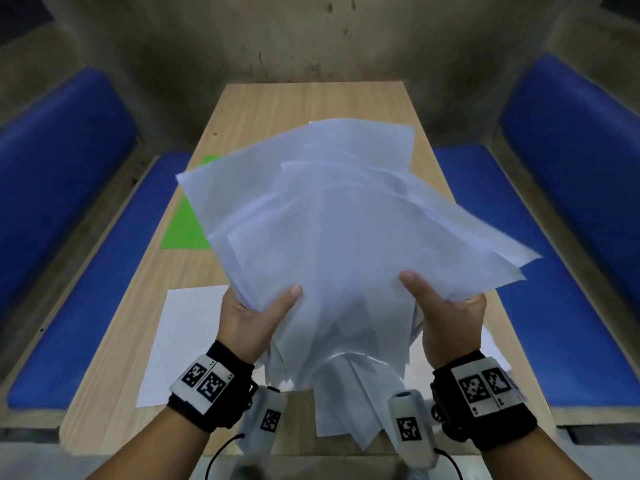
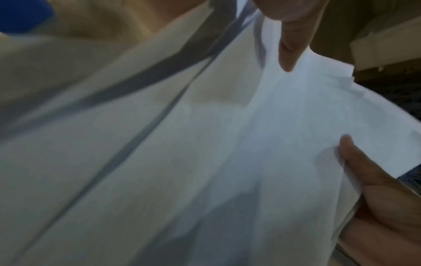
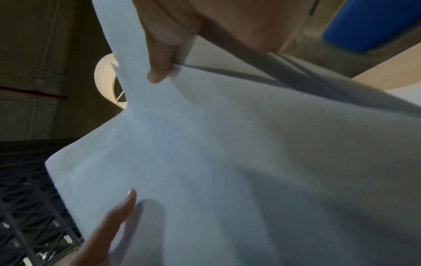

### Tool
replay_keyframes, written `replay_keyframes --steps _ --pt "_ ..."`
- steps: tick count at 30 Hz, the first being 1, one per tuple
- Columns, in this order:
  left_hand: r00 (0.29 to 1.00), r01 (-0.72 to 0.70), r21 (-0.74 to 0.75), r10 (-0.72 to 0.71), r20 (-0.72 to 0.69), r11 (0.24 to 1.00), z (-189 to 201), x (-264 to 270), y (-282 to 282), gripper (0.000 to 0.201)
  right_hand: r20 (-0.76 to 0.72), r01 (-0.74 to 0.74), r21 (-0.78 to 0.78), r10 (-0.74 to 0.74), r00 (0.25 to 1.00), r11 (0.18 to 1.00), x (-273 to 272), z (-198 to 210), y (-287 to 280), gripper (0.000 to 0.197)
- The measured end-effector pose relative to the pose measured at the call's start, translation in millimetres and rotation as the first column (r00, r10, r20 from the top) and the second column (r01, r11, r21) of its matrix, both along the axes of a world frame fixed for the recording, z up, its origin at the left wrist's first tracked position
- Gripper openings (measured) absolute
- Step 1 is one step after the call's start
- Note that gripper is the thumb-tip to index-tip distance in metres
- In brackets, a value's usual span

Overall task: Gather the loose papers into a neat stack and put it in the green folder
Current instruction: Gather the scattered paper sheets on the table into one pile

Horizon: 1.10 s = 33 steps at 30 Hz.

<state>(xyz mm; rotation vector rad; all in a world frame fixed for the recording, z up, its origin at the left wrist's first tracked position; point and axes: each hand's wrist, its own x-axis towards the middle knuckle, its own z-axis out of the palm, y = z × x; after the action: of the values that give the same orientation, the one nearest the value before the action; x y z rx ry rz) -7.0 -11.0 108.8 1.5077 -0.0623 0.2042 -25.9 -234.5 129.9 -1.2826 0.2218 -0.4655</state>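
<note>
Papers fanned out in both hands above the table

Papers [image 1: 346, 230] sit in a loose, uneven fan, lifted over the wooden table [image 1: 114, 382]. The left hand [image 1: 252, 317] pinches their near left edge, thumb on top; the right hand [image 1: 446, 313] pinches the near right edge likewise. The green folder [image 1: 183, 226] lies flat on the table, behind them to the left. One sheet [image 1: 180, 341] lies under the left wrist.

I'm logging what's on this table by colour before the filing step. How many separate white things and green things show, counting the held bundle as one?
White: 3, namely the fanned bundle of papers in both hands, a loose sheet lower left, a sheet corner lower right.
Green: 1, the green folder.
Total: 4
</note>
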Motion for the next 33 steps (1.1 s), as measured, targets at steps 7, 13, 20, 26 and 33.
replay_keyframes --steps 7,13,20,26,33 --pt "0.999 0.013 0.122 -0.017 0.037 0.992 0.0 4.4 14.9 0.027 0.005 0.031 -0.11 -0.031 1.0 0.993 -1.0 -3.0 -11.1 0.037" --pt "0.991 0.133 0.076 -0.133 -0.004 0.988 4.6 12.5 18.3 0.044 -0.069 -0.053 -0.162 0.042 0.997 0.985 -0.8 -13.0 -1.5 0.065" --pt "0.989 0.027 -0.007 -0.026 0.144 1.0 35.8 21.7 -4.3 0.037 0.116 -0.011 -0.147 0.028 0.993 0.989 12.0 19.2 15.7 0.065" --pt "0.977 0.037 0.071 -0.051 0.208 0.997 31.7 18.7 -1.2 0.035 0.206 0.043 -0.277 0.015 0.978 0.96 8.6 8.6 8.0 0.093" --pt "0.997 0.072 0.135 -0.072 -0.009 0.988 -19.3 31.3 0.7 0.027 -0.107 -0.082 -0.305 0.052 0.993 0.949 16.3 -38.0 2.8 0.078"
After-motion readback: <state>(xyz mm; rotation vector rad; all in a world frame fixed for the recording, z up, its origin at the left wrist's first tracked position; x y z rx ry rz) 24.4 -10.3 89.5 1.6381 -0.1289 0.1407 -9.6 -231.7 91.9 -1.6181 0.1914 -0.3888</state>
